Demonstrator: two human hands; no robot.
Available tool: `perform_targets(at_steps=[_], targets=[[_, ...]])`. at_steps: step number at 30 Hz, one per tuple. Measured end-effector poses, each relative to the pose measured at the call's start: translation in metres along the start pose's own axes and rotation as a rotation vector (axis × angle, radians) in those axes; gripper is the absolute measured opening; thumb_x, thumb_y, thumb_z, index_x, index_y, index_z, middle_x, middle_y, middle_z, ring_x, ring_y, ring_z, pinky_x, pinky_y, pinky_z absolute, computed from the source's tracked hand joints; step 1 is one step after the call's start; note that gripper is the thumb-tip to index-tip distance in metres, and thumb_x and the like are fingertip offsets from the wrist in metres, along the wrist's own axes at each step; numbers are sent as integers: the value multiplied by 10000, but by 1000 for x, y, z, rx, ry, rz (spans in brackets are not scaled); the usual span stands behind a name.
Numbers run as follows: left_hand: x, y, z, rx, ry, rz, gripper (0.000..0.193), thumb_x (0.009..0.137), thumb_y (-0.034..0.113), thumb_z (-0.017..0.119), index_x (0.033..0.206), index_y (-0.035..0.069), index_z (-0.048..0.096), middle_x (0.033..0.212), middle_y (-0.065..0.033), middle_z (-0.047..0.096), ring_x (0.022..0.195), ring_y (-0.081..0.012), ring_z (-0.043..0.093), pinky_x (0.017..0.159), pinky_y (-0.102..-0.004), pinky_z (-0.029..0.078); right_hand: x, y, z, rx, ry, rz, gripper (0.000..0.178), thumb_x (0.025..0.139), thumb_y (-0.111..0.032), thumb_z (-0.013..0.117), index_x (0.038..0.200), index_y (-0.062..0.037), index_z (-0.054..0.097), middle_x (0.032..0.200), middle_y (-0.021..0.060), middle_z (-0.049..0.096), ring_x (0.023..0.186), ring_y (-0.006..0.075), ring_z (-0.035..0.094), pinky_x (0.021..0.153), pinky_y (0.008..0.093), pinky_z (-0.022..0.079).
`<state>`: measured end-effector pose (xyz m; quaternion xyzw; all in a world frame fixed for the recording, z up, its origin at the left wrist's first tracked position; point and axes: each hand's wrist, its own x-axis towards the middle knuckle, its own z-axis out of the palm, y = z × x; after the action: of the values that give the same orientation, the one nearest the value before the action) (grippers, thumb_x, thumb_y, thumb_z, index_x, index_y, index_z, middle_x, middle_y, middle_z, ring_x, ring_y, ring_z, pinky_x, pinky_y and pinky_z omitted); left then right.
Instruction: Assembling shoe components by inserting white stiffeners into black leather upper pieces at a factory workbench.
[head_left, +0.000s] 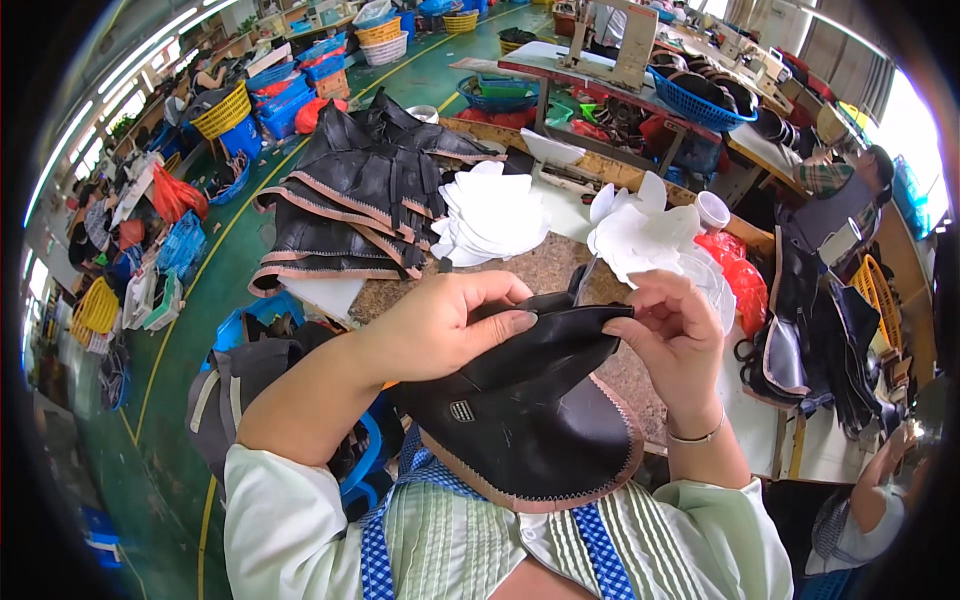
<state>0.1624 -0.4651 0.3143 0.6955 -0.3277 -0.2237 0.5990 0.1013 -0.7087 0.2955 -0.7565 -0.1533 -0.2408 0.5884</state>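
The brown speckled table [562,256] lies open between stacked flat white pieces [492,212] and loose rounded white pieces [645,238]; heaped black leathery panels [350,190] block the left, the held glossy black piece [520,415] the near side.

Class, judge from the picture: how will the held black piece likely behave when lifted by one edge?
The black piece probably flexes rather than staying flat, as it curves and folds. It may feel slippery, given its glossy sheen.
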Motion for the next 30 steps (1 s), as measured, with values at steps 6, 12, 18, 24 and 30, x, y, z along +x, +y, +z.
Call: perform_targets(at_steps=[6,12,18,24,30], targets=[[0,2,3,60,21,-44,118,945,126,594,962,11,610,775,31,591,718,-31,475,649,-221,424,6,-3,-8,-254,-68,-202,219,706,50,779,879,10,651,811,57,631,677,106,623,619,207,521],[-9,13,8,297,41,17,125,963,120,574,953,1,611,774,42,572,716,-6,478,614,-189,407,11,-17,-18,-261,-229,-83,178,740,14,763,863,11,635,767,74,612,648,158,620,590,250,509],[1,16,0,106,-25,-114,135,955,145,573,931,21,619,726,23,583,684,-46,490,629,-227,430,27,-14,-25,-198,-491,-220,173,756,35,714,839,-8,569,917,98,562,783,213,588,677,294,484],[13,-16,-13,61,-32,-246,175,1015,181,466,1052,48,573,763,68,541,744,-2,514,657,-190,435,28,-12,-23,-68,-645,-295,189,725,40,716,835,-13,572,1155,161,519,896,231,594,771,336,490],[8,-10,-7,389,-127,-92,283,975,93,470,1243,54,553,868,-14,659,755,-87,637,691,-223,482,27,-4,-22,-113,-533,-321,169,748,44,700,827,-2,557,1285,209,480,904,238,613,754,314,525]])
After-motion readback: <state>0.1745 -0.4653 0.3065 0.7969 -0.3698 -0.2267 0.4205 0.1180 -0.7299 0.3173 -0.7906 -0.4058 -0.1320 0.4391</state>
